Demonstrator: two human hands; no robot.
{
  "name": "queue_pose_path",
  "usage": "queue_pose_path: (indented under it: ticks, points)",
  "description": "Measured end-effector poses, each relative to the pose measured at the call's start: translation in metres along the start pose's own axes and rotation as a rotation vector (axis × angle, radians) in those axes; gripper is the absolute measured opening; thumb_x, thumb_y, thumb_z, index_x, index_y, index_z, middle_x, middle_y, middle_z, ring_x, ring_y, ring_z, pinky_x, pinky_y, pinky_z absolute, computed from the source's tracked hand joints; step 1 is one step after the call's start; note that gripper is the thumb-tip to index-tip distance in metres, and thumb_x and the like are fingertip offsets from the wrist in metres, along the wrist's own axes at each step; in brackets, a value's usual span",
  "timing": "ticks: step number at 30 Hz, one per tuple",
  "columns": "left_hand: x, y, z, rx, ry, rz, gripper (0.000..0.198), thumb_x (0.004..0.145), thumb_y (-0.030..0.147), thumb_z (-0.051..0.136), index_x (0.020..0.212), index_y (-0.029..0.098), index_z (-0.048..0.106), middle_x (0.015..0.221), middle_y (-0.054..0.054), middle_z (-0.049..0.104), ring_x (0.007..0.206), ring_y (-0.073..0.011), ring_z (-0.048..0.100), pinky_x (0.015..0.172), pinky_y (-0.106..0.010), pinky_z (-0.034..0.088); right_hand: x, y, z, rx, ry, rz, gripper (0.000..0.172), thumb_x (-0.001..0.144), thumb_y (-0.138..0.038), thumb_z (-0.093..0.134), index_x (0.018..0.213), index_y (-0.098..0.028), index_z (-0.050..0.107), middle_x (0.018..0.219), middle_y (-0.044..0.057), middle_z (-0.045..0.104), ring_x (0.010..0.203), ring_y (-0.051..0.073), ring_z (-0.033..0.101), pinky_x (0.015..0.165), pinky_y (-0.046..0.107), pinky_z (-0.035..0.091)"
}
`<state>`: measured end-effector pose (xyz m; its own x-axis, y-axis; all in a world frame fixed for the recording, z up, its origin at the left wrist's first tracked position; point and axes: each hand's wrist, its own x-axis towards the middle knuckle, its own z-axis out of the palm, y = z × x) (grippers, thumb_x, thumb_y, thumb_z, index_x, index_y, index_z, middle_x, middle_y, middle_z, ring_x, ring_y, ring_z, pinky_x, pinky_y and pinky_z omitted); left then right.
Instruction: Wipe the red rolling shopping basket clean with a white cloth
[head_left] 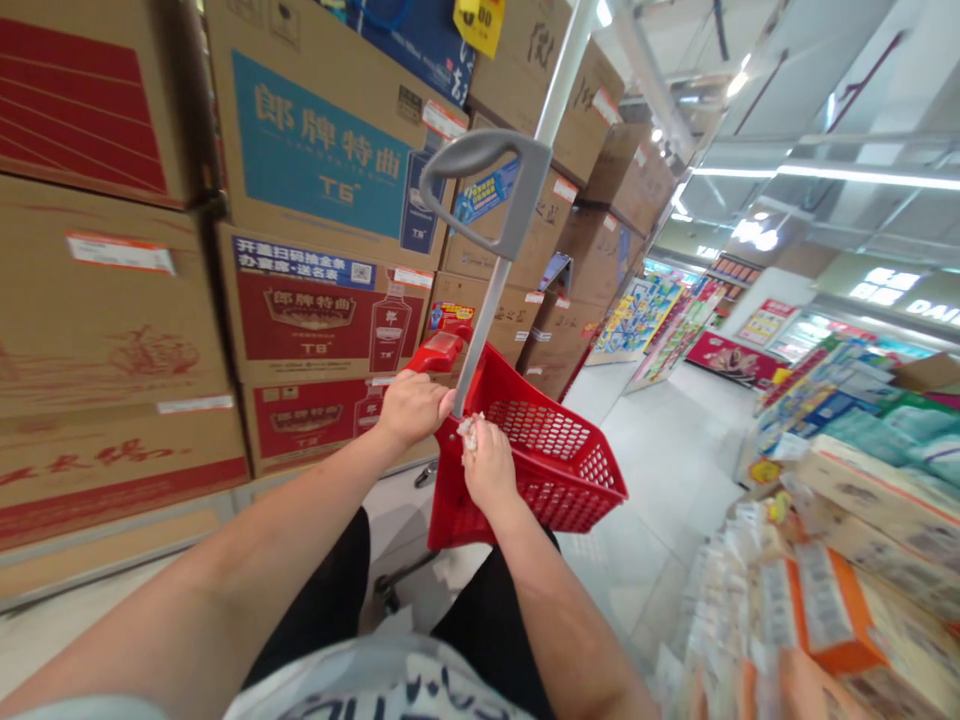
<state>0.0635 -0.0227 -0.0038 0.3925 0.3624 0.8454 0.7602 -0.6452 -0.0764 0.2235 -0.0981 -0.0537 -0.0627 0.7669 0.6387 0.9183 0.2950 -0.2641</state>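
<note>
Floor (652,480): pale, glossy tiles with visible joint lines. A red wheeled basket cart (559,500) stands directly on it, dark castors (386,597) beneath. Along the left side, a low base (135,550) with a light-brown front carries stacked cartons (105,455), set close together in rows. At right, packaged goods (840,610) lie piled; the surface under them is hidden.

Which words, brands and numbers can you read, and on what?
"郎牌特曲 T6": teal-panelled box
"郎牌特曲": red-panelled box below; T-number unclear
"开盖扫码": blue strip
"00": yellow tag, partly cut off
"DAI": cut-off sign at right
Too small, blurred or unclear: price labels, shirt, other boxes
Red basket: none visible
</note>
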Motion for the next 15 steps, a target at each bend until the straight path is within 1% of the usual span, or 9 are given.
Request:
queue_pose_path:
  ticks: [2,4,6,9,12,15]
  points:
    - [0.000,-0.003,0.000,0.018,0.005,0.018,0.043,0.092,0.033,0.039,0.058,0.020,0.062,0.060,-0.003,0.064,0.061,-0.0167,0.050,0.066,-0.035,0.031,-0.004,0.010,-0.003,-0.039,-0.040,-0.026,0.038,0.090,-0.023,0.042,0.127,-0.015,0.047,0.113,0.012,0.058,0.105,0.022,0.053,0.094,0.036,0.040]
    - [0.001,-0.006,-0.002,0.041,-0.005,0.033,0.045,0.093,0.033,0.037,0.059,0.019,0.062,0.060,-0.002,0.064,0.062,-0.0158,0.050,0.066,-0.034,0.031,-0.007,0.027,-0.008,-0.062,-0.082,-0.004,0.032,0.093,-0.027,0.040,0.121,-0.017,0.051,0.109,0.009,0.061,0.100,0.020,0.055,0.091,0.034,0.040]
    - [0.002,-0.007,-0.003,0.064,-0.033,0.033,0.048,0.095,0.034,0.034,0.061,0.016,0.062,0.061,-0.002,0.062,0.064,-0.0150,0.049,0.068,-0.032,0.031,-0.012,0.045,-0.014,-0.092,-0.100,0.069,0.029,0.095,-0.031,0.038,0.115,-0.018,0.055,0.103,0.008,0.063,0.095,0.020,0.056,0.088,0.033,0.039]
    - [0.006,-0.007,-0.001,0.098,-0.054,-0.007,0.052,0.097,0.032,0.029,0.061,0.013,0.060,0.060,-0.001,0.059,0.065,-0.0137,0.047,0.069,-0.030,0.030,-0.018,0.064,-0.018,-0.126,-0.070,0.198,0.030,0.097,-0.032,0.034,0.108,-0.016,0.058,0.095,0.009,0.064,0.088,0.019,0.058,0.082,0.031,0.040]
    - [0.008,-0.007,0.004,0.122,-0.014,-0.047,0.054,0.097,0.032,0.029,0.055,0.013,0.058,0.054,-0.001,0.054,0.061,-0.0117,0.042,0.066,-0.027,0.025,-0.017,0.063,-0.015,-0.156,-0.024,0.288,0.033,0.097,-0.035,0.032,0.100,-0.017,0.060,0.090,0.009,0.064,0.084,0.019,0.058,0.078,0.031,0.040]
    - [0.007,-0.010,0.010,0.111,0.030,-0.035,0.054,0.094,0.032,0.031,0.048,0.014,0.053,0.048,-0.001,0.050,0.058,-0.0111,0.038,0.062,-0.025,0.020,-0.008,0.046,-0.009,-0.198,0.015,0.335,0.035,0.097,-0.039,0.031,0.098,-0.019,0.060,0.090,0.007,0.064,0.085,0.019,0.058,0.079,0.032,0.041]
